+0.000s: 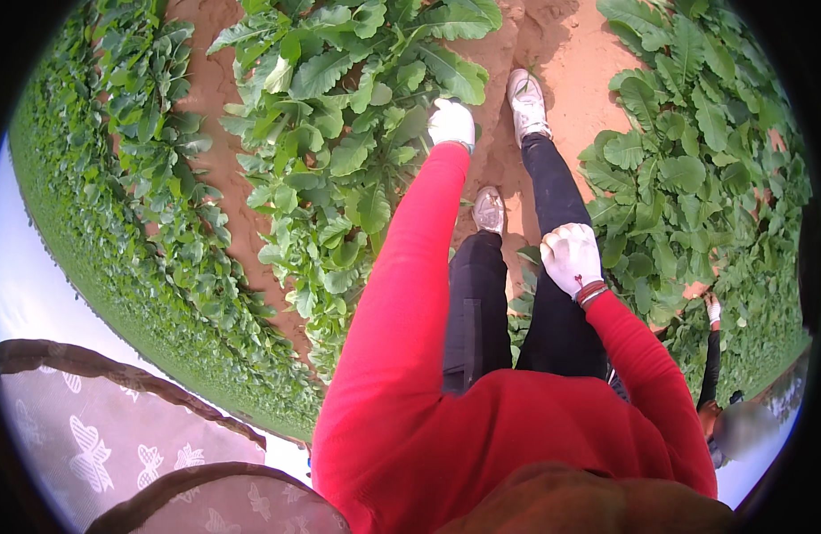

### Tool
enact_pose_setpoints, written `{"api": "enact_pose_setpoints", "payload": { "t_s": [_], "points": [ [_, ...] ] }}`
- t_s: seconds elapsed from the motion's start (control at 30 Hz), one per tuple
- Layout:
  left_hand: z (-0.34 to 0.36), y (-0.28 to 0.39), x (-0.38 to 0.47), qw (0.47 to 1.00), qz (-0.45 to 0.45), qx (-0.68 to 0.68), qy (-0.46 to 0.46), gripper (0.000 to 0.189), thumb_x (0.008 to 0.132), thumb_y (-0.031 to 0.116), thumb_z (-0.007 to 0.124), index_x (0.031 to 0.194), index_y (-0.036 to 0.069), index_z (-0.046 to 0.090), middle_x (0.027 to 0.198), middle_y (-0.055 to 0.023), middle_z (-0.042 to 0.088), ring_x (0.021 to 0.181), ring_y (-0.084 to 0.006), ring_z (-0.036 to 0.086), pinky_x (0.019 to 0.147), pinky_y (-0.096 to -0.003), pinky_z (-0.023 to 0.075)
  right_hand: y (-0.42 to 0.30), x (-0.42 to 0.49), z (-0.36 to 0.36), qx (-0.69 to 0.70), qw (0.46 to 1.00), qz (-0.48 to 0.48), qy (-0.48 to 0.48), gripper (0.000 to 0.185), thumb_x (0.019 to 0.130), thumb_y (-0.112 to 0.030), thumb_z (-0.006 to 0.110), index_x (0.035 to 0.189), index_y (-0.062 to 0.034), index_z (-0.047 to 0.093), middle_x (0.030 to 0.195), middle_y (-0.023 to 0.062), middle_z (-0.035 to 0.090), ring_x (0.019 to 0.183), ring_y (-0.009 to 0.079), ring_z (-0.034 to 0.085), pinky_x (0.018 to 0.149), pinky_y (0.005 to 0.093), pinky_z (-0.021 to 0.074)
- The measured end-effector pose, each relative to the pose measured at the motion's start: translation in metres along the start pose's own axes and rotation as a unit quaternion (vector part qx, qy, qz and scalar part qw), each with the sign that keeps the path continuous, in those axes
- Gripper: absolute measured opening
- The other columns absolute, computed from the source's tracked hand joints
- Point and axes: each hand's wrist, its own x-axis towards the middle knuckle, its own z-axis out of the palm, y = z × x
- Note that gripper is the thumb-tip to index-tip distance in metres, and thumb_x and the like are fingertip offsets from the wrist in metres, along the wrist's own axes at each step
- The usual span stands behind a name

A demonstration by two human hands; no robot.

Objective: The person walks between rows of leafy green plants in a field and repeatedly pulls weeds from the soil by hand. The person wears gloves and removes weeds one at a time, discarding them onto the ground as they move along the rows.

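Note:
My left hand (452, 123), in a white glove, reaches out to the edge of a row of broad-leaved green plants (350, 147). Its fingers are curled beside the leaves, and whether a stalk is inside them is hidden. My right hand (572, 259), also gloved in white, is closed into a fist over my right leg (557, 180). Nothing shows in it. Red bands (591, 292) circle the right wrist.
My shoes (527, 107) stand on a sandy furrow (480, 67). Another leafy row (684, 153) grows on the right, with more rows (150, 133) on the left. At the far right, another person's gloved hand (713, 308) is among plants. Patterned fabric (137, 427) hangs at lower left.

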Motion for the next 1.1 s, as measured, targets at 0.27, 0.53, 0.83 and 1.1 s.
{"api": "enact_pose_setpoints", "payload": {
  "t_s": [0.27, 0.53, 0.83, 1.1],
  "points": [
    [-0.03, -0.002, 0.018, 0.989, -0.023, 0.052, -0.138, 0.022, 0.084, 0.013, 0.056, 0.096, 0.006, 0.073, 0.102, -0.018, 0.068, 0.093, -0.0308, 0.068, 0.078, -0.0396, 0.0548, 0.015, 0.035, -0.037, 0.028, 0.999, 0.014, -0.034, 0.017, 0.081, -0.022, 0.056, 0.075, -0.0098, 0.067, 0.08, 0.005, 0.066, 0.087, 0.0234, 0.059, 0.084, 0.0394, 0.0423],
    [-0.037, -0.034, 0.018, 0.982, -0.052, 0.042, -0.176, 0.02, 0.083, 0.013, 0.056, 0.092, 0.009, 0.073, 0.096, -0.016, 0.07, 0.088, -0.0313, 0.069, 0.076, -0.0395, 0.0543, 0.031, 0.043, -0.042, 0.046, 0.998, 0.0, -0.041, 0.016, 0.08, -0.021, 0.057, 0.073, -0.0099, 0.066, 0.077, 0.0055, 0.064, 0.085, 0.0245, 0.058, 0.082, 0.0401, 0.042],
    [-0.053, -0.049, 0.001, 0.993, -0.092, -0.055, -0.051, 0.026, 0.089, 0.02, 0.045, 0.085, 0.004, 0.065, 0.084, -0.0201, 0.068, 0.081, -0.0369, 0.066, 0.073, -0.0462, 0.0528, 0.04, 0.053, -0.052, 0.062, 0.997, -0.008, -0.043, 0.015, 0.079, -0.02, 0.058, 0.072, -0.0101, 0.066, 0.075, 0.0051, 0.064, 0.084, 0.0245, 0.058, 0.08, 0.0402, 0.0423],
    [-0.064, -0.058, -0.004, 0.969, -0.224, -0.108, 0.007, 0.025, 0.091, 0.022, 0.044, 0.097, 0.0, 0.056, 0.082, -0.0241, 0.067, 0.082, -0.0392, 0.066, 0.072, -0.048, 0.0526, 0.046, 0.059, -0.058, 0.059, 0.997, -0.013, -0.051, 0.015, 0.079, -0.02, 0.058, 0.071, -0.01, 0.065, 0.075, 0.0053, 0.064, 0.083, 0.0249, 0.058, 0.079, 0.0404, 0.0422]
  ]
}}
